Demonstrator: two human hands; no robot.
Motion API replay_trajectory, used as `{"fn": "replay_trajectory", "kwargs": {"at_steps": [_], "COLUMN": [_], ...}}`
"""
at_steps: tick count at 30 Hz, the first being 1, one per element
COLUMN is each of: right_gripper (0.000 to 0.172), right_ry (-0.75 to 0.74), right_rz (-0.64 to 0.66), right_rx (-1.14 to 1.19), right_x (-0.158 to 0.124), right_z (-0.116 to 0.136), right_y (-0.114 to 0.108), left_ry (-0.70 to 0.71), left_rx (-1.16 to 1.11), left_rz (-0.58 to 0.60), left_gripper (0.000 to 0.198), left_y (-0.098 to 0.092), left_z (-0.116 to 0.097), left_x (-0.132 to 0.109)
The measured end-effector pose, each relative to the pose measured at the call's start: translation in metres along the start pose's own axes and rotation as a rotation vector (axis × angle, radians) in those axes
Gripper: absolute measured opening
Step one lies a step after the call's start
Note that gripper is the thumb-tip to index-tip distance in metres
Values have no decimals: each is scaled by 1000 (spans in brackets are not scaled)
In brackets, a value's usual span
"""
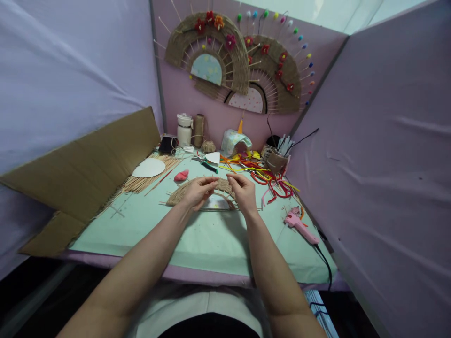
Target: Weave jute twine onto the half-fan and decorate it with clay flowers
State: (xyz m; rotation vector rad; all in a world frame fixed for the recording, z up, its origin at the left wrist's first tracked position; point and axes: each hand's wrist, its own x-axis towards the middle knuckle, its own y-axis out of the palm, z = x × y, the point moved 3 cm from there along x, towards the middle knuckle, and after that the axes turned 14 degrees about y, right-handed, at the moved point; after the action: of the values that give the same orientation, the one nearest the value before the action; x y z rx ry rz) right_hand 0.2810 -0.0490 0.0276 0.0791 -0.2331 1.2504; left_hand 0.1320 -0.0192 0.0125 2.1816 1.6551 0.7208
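Note:
A half-round fan of woven twine on thin sticks [178, 193] lies flat on the table, with a pale half-circle [217, 203] at its lower middle. Just over the fan, my left hand [200, 191] has its thumb and fingers pinched together. My right hand [242, 191] is beside it, its fingertips also pinched, a small gap from the left ones. Whatever lies between the fingertips is too small to make out. A crumpled pink-red piece [181, 175] rests behind my left hand. Pliers with green handles [207, 165] lie farther back.
A pink glue gun [301, 226] with a black cord lies at the right. Red and yellow fuzzy stems [259, 174] are heaped behind it. On the left are thin sticks [136, 184], a white oval [148, 167] and a cardboard sheet [88, 162]. Two decorated fans [243, 61] hang behind.

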Motion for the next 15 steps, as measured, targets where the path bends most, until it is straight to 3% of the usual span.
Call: {"fn": "replay_trajectory", "kwargs": {"at_steps": [3, 7, 9, 13, 15], "right_gripper": [22, 30, 33, 35, 32], "right_ry": [19, 20, 23, 45, 63], "right_rz": [-27, -152, -220, -279, -255], "right_rx": [3, 66, 103, 85, 55], "right_x": [1, 2, -2, -15, -20], "right_z": [3, 9, 11, 8, 5], "right_y": [-1, -18, -30, -40, -36], "left_ry": [19, -79, -135, -234, -277], "left_rx": [-30, -157, -199, -251, -273], "left_rz": [-5, -9, -28, -47, -74], "left_gripper": [27, 46, 42, 10, 26], "left_y": [2, 7, 8, 12, 16], "left_z": [-2, -2, -1, 5, 8], "left_x": [0, -2, -3, -7, -11]}}
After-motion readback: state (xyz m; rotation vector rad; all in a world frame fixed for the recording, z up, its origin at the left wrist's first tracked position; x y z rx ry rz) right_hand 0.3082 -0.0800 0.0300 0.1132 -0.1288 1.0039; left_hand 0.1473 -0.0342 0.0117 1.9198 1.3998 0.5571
